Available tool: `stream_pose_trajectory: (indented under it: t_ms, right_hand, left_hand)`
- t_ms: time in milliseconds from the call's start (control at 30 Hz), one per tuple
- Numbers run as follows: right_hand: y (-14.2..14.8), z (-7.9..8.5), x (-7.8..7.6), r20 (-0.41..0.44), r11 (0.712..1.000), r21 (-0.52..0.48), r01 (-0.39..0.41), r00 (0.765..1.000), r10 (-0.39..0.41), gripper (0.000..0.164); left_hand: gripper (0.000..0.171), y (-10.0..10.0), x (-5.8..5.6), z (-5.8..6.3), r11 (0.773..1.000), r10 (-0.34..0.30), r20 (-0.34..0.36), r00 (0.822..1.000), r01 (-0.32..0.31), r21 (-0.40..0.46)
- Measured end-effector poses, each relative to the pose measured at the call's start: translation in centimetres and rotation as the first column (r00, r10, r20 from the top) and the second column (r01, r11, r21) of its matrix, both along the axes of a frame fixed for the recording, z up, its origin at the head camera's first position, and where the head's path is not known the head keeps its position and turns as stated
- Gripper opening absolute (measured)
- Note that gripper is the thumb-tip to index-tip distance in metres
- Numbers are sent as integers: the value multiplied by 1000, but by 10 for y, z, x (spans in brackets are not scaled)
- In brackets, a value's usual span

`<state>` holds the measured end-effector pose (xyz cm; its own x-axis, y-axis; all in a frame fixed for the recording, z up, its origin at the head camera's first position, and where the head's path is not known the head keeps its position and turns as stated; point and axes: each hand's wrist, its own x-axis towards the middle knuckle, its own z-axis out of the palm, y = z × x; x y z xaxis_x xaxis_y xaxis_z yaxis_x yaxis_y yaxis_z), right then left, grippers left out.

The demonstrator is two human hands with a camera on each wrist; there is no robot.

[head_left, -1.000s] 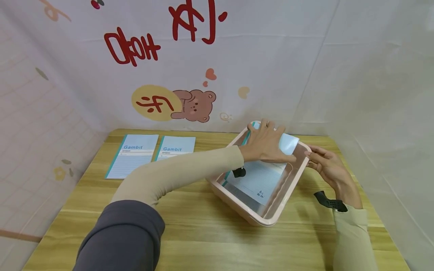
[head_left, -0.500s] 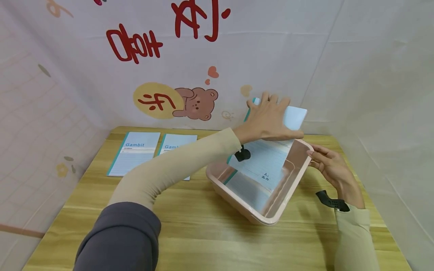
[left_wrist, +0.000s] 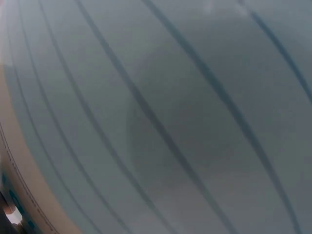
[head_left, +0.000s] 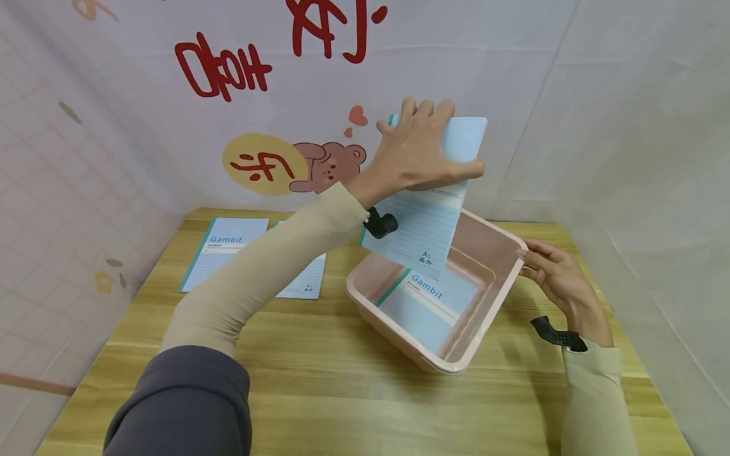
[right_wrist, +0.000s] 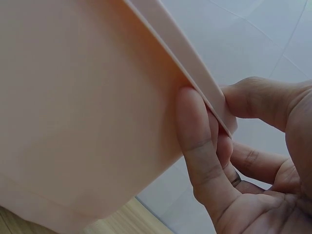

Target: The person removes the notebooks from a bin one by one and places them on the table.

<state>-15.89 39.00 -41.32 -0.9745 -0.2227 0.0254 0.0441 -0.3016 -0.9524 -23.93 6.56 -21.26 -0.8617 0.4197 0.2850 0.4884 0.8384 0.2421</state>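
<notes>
Blue-grey notebook [left_wrist: 161,87] in close-up, dark slanting stripes [left_wrist: 145,106], soft shadow [left_wrist: 204,126], beige band [left_wrist: 27,165] at lower left

Bin [head_left: 393,334] on table [head_left: 319,392]. First notebook [head_left: 424,307] inside bin, lying on its floor. Second notebook [head_left: 422,221] raised above bin's far-left side, left hand [head_left: 413,149] across its upper part. Right hand [head_left: 561,278] at bin's far-right corner, on rim. Two more on table left of bin, side by side: outer notebook [head_left: 225,250] farther from bin, inner notebook [head_left: 302,278] nearer, left sleeve [head_left: 268,263] passing over it. Cloth backdrop [head_left: 456,69] behind bin.
</notes>
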Motion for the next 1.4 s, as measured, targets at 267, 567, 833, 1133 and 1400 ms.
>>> stream_pose_trajectory:
  t_ms: [267, 567, 833, 1133, 1400]
  right_hand:
    - [2, 4, 3, -4, 1000, 18, 3, 1000, -2, 29]
    - [1, 2, 2, -7, 1000, 29, 2, 1000, -2, 28]
    - [0, 2, 1, 19, 999, 46, 12, 1000, -13, 27]
    - [1, 3, 0, 22, 999, 41, 19, 1000, -20, 27]
    - [1, 2, 0, 13, 998, 54, 17, 1000, -18, 28]
  left_hand:
    - [74, -38, 0, 7, 998, 43, -39, 998, -41, 50]
    - [79, -90, 6, -5, 996, 68, -115, 991, -61, 63]
    - [84, -122, 11, -16, 991, 118, -126, 985, -108, 84]
    - [84, -157, 9, -46, 982, 188, -61, 980, -186, 23]
    - [87, -190, 9, -76, 969, 246, -25, 969, -245, 22]
